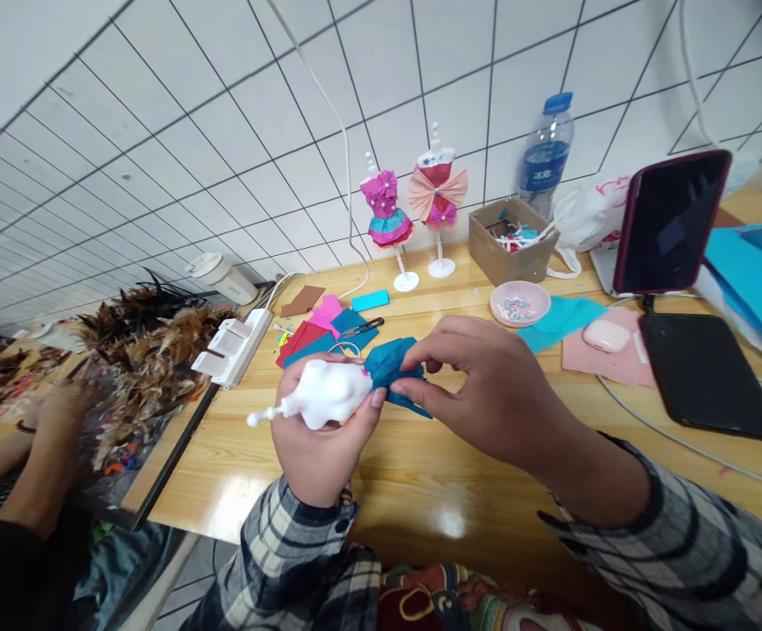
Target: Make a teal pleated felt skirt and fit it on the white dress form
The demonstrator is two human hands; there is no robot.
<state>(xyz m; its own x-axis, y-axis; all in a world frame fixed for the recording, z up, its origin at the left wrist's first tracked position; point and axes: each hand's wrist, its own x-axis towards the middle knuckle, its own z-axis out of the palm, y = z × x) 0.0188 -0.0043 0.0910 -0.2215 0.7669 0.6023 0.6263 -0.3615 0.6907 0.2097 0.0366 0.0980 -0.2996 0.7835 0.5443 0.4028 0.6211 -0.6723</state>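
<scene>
My left hand is wrapped round a small white mannequin torso, which lies on its side with its knobbed neck pointing left. Dark blue crepe paper is gathered around the lower end of the torso. My right hand pinches that blue paper between thumb and fingers, and my left thumb presses near its edge. A bit of pink shows where paper and torso meet. Just beyond my hands, a pair of small thread snips rests on blue paper pieces.
Two dressed mini mannequins stand by the tiled wall, near a box of scraps and a water bottle. A pink dish holds beads. Phones lie right. A power strip and a co-worker's arms are left.
</scene>
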